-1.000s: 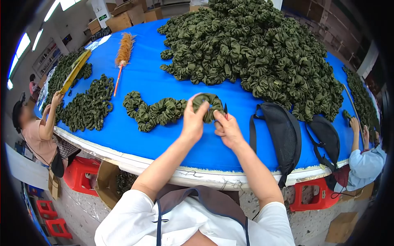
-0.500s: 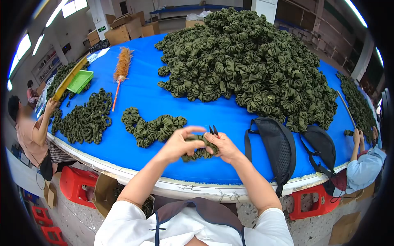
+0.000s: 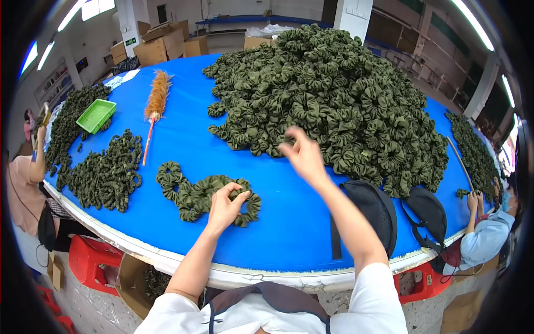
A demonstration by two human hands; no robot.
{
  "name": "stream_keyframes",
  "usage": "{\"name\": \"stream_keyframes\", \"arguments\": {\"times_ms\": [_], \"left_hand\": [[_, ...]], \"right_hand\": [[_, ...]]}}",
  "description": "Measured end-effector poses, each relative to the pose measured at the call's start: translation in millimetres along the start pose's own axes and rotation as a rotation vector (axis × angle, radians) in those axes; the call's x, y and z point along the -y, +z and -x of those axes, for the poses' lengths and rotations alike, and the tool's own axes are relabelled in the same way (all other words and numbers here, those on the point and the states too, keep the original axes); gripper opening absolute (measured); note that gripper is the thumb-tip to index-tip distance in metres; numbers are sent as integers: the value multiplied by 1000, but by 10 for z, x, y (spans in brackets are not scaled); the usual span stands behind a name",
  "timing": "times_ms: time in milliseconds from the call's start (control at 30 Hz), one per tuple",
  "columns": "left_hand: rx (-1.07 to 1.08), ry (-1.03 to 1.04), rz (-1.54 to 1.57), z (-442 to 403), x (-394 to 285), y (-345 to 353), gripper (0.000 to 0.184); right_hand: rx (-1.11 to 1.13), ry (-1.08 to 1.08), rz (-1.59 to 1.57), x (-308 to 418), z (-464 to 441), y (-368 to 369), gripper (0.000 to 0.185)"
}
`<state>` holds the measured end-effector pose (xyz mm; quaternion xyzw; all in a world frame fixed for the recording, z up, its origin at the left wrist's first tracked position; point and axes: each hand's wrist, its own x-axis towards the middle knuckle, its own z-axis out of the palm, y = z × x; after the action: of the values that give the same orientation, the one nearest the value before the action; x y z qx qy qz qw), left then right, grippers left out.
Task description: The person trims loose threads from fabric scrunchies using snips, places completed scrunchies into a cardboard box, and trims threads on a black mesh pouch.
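Observation:
Near the front of the blue table, my left hand (image 3: 225,209) pinches a dark green scrunchie (image 3: 254,210) between thumb and fingers. It lies against a small cluster of the same scrunchies (image 3: 192,195). My right hand (image 3: 305,155) is stretched forward at the near edge of a large heap of green scrunchies (image 3: 356,100). Its thumb and forefinger are apart with nothing visible between them; the other fingers are curled and slightly blurred. Whether the palm holds anything is hidden.
An orange feather duster (image 3: 159,94) lies left of the heap. Further left are a green basket (image 3: 96,116) and more bunched fabric rings (image 3: 108,172). Two black bags (image 3: 370,214) rest at the right front. A person (image 3: 28,183) works at the left, another (image 3: 489,225) at the right.
My hands have parted. The left has set the scrunchie down by the cluster; the right has moved forward to the heap. Dark pointed blades seen at the right hand earlier no longer show.

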<state>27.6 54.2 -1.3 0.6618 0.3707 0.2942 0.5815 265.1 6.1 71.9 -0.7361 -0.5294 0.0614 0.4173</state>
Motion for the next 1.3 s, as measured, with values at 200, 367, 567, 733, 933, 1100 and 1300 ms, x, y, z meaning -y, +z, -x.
{"name": "stream_keyframes", "arguments": {"times_ms": [200,367,567,733,933,1100,1300], "left_hand": [[-322,497,-742,-54,79,-204,17],[-157,540,-131,-104,-102,-42,27],[231,176,95,-746,-578,489,58],[424,56,52,-896,-510,666,36],[205,184,9,-757,-201,696,22],[-33,444,-268,-569,-172,714,23],[-183,589,-448,-574,-96,728,24]], "right_hand": [[-227,-71,633,-800,-795,110,31],[-183,-51,329,-483,-91,92,25],[-122,-193,229,-199,684,114,26],[-30,-105,-39,-130,1022,58,33],[-62,115,-592,-539,870,18,34],[23,231,-655,-493,514,27,31],[106,238,-566,-567,292,90,26]]}}
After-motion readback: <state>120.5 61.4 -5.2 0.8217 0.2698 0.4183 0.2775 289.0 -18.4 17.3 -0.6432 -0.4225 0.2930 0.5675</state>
